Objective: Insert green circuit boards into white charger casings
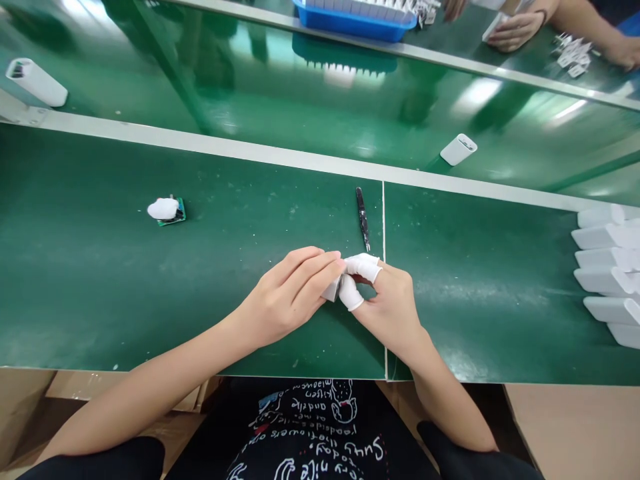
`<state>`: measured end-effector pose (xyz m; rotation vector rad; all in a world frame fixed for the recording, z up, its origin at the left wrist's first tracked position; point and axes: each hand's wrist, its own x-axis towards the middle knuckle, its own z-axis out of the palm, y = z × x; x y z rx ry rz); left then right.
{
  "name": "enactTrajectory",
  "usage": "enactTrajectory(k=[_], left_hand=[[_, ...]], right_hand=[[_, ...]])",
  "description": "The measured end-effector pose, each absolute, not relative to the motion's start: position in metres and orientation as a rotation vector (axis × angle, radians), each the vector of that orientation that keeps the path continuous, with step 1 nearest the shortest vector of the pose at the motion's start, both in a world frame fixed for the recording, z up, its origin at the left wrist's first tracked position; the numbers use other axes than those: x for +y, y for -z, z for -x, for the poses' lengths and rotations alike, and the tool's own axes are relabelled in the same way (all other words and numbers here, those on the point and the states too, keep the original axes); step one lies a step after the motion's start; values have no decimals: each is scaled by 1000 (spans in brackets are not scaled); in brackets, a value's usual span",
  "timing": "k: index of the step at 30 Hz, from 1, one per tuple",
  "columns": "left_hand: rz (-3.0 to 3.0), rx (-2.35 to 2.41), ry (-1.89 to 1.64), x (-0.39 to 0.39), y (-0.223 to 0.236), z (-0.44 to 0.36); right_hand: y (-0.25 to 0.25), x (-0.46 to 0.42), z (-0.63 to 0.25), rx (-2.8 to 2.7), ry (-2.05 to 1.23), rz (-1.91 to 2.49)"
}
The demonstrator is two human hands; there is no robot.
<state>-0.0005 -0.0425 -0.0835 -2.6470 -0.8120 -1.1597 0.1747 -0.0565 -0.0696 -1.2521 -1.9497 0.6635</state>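
Observation:
My left hand (pixel 293 293) and my right hand (pixel 387 303) meet over the green table (pixel 90 300), near its front edge. Both pinch a small white part (pixel 332 291) held between them; most of it is hidden by the fingers. White finger cots cover my right thumb and forefinger. Black tweezers (pixel 363 217) lie on the mat just beyond my hands. A small green circuit board with a white cap (pixel 167 210) rests to the far left.
Several white casings (pixel 607 273) are stacked at the right edge. Single white casings lie on the glossy belt (pixel 457 149) and at the far left (pixel 36 81). Across it another person's hands (pixel 515 30) work beside a blue tray (pixel 353 20) and small white parts (pixel 573 53).

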Motion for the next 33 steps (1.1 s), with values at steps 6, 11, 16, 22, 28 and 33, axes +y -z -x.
enactTrajectory(k=[6,11,16,22,28,33], left_hand=[[2701,-828,1215,-44,86,3],[2774,-892,1256,-43,90,6],[2721,-802,1162,-42,88,6],[2688,-732,1073,-45,90,3],[2774,-869,1275,-43,90,4],[2693,-749,1222,-42,93,3]], right_hand=[[69,-57,-178,-1879,-712,1244],[59,-54,-184,-1738,-1112,1209],[56,-50,-185,-1700,-1302,1185],[63,-49,-185,-1721,-1318,1265],[61,-48,-190,-1628,-1444,1099],[65,-47,-186,-1581,-1393,1153]])
